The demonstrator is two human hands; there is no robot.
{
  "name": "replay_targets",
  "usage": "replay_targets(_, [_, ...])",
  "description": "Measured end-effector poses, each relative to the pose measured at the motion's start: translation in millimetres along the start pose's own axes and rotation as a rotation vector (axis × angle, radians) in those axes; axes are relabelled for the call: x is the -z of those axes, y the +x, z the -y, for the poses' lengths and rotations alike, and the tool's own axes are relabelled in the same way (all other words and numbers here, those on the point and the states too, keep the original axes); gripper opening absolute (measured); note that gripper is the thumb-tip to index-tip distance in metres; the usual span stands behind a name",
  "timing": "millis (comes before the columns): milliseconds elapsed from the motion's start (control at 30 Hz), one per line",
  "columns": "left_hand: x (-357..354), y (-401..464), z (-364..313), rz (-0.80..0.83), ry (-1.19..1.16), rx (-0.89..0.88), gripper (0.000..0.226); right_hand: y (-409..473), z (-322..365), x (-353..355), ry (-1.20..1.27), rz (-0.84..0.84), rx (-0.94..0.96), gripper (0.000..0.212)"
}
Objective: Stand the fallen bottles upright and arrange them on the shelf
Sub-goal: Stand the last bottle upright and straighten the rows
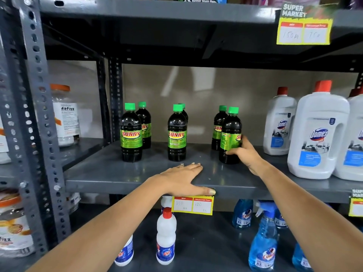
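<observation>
Several dark bottles with green caps and green SUNNY labels stand upright in pairs on the grey metal shelf (121,173). The left front bottle (131,134) and the middle front bottle (176,134) each have another close behind. My right hand (245,154) grips the lower part of the right front bottle (230,132), which stands upright on the shelf, with one more bottle (219,128) behind it. My left hand (186,178) lies flat on the shelf's front edge, fingers spread, thumb hooked over the lip, holding nothing.
Large white Domex jugs (318,132) with red caps stand right of the dark bottles. Blue spray bottles (263,246) and white red-capped bottles (166,236) fill the shelf below. A perforated upright post (33,95) stands at the left, with jars (65,116) beyond it.
</observation>
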State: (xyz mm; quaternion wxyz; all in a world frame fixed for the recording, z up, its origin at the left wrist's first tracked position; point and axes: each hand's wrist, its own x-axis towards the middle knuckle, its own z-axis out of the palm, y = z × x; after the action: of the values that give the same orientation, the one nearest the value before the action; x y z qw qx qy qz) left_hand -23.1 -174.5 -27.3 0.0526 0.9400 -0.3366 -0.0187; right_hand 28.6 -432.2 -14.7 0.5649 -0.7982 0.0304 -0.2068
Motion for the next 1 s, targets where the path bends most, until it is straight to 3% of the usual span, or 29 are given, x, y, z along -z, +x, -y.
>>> replay_targets(133, [0, 0, 0, 0.001, 0.0, -0.004, 0.107, -3, -1, -1, -0.108, -0.019, 0.03, 0.091])
replay_targets(267, [1, -2, -1, 0.0, 0.001, 0.005, 0.105, -2, 0, -1, -0.041, 0.011, 0.005, 0.076])
replay_targets(400, [1, -1, -2, -0.003, -0.009, 0.013, 0.106, -9, 2, -5, -0.251, -0.051, 0.069, 0.078])
replay_targets(633, [0, 3, 2, -0.029, -0.006, -0.01, 0.109, -12, 6, -5, -0.218, -0.059, 0.052, 0.069])
replay_targets(733, [0, 2, 3, -0.055, -0.149, 0.015, 0.118, -14, 5, -4, -0.251, -0.09, 0.067, 0.074])
replay_targets(800, [1, 0, 5, -0.178, -0.411, -0.005, 0.095, -14, 4, -4, -0.241, -0.087, 0.063, 0.077])
replay_targets(900, [1, 2, 18, -0.647, -0.744, 0.087, 0.032, -14, 5, -3, -0.24, -0.072, 0.055, 0.077])
replay_targets(933, [0, 4, 25, -0.797, -0.816, 0.183, 0.028, -15, 5, -3, -0.241, -0.068, 0.055, 0.076])
replay_targets(1000, [3, 10, 38, -0.914, -0.891, 0.36, 0.05, -16, 5, -3, -0.238, -0.061, 0.057, 0.075])
